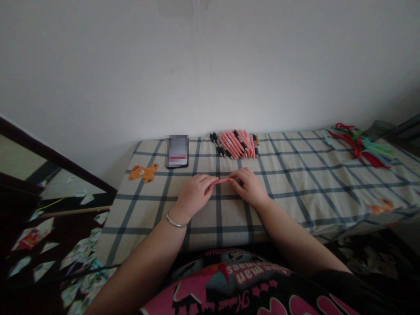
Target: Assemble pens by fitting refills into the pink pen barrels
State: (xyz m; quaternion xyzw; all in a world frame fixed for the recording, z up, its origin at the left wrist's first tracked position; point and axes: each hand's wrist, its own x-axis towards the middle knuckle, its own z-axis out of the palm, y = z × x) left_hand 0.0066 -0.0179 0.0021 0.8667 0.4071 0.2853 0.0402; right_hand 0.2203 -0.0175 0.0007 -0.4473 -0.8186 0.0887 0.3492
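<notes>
Between my two hands a thin pink pen lies level, just above or on the checked tablecloth. My left hand pinches its left end, and a bangle circles that wrist. At the other end, my right hand has its fingertips closed on the pen. Both ends are partly covered by fingers. Beyond the hands, against the wall, is a pile of pink and black pens.
A phone-like device with a blurred screen lies at the back left. Colourful strips are heaped at the far right. Scraps of paper litter the area below the table's left side. A pale wall rises behind.
</notes>
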